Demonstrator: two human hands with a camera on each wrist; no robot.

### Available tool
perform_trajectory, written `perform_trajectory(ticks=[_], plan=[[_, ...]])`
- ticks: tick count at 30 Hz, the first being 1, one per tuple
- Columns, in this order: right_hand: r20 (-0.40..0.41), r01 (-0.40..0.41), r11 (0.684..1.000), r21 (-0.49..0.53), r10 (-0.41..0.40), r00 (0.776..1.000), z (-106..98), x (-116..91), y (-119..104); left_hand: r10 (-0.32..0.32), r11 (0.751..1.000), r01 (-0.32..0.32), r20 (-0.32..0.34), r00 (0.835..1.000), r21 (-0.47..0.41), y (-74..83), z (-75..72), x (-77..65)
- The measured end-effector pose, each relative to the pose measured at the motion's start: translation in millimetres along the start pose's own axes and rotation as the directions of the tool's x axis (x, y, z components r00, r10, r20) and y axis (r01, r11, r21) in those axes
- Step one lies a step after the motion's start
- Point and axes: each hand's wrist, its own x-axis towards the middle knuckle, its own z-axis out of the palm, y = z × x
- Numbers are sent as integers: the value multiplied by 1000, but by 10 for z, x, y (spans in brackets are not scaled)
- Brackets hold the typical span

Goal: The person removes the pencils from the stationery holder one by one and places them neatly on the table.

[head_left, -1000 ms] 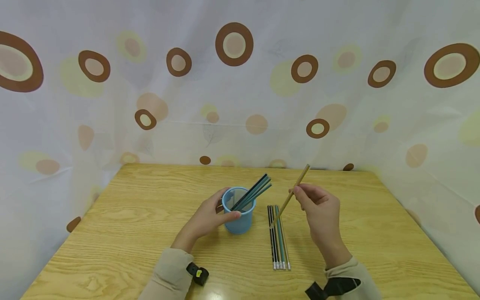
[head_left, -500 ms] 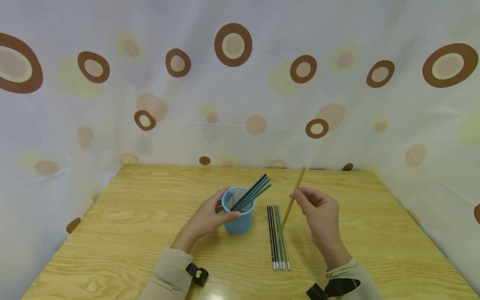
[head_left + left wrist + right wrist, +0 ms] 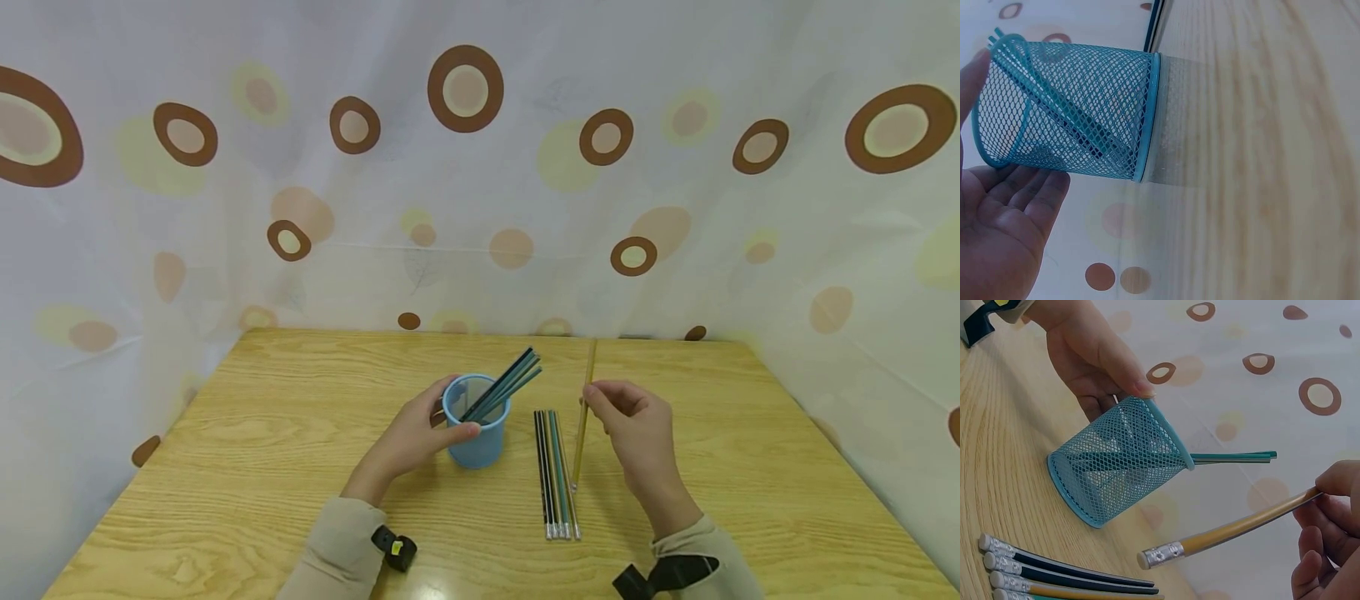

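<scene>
A blue mesh pencil cup (image 3: 477, 450) stands on the table with several dark and teal pencils (image 3: 501, 390) leaning to its right. My left hand (image 3: 405, 437) holds it, thumb at the near rim and fingers round the far left side. Between thumb and fingertips, my right hand (image 3: 637, 429) pinches a yellow pencil (image 3: 1241, 526). Its silver ferrule and eraser (image 3: 1160, 555) point down, close to the right edge of a row of pencils (image 3: 553, 475). Whether that end touches the table I cannot tell. Black, yellow and teal pencils lie side by side there, erasers towards me.
The wooden table (image 3: 315, 392) carries the cup and the pencil row, with bare wood on both sides. A white curtain (image 3: 480, 183) with brown and pale circles hangs behind it and along both sides.
The yellow pencil has swung from a slant to nearly upright in the head view, its eraser end moving right and towards me. My right hand has lowered slightly; left hand and cup stay put.
</scene>
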Motion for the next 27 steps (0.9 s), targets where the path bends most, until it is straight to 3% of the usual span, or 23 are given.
perform_trajectory(ticks=[17, 27], plan=[[74, -117, 985, -129, 127, 989, -38, 54, 118, -3, 1000, 4, -9, 1000, 24, 15, -6, -4], [85, -131, 979, -156, 146, 986, -29, 58, 208, 0, 1000, 0, 1, 1000, 15, 15, -2, -5]])
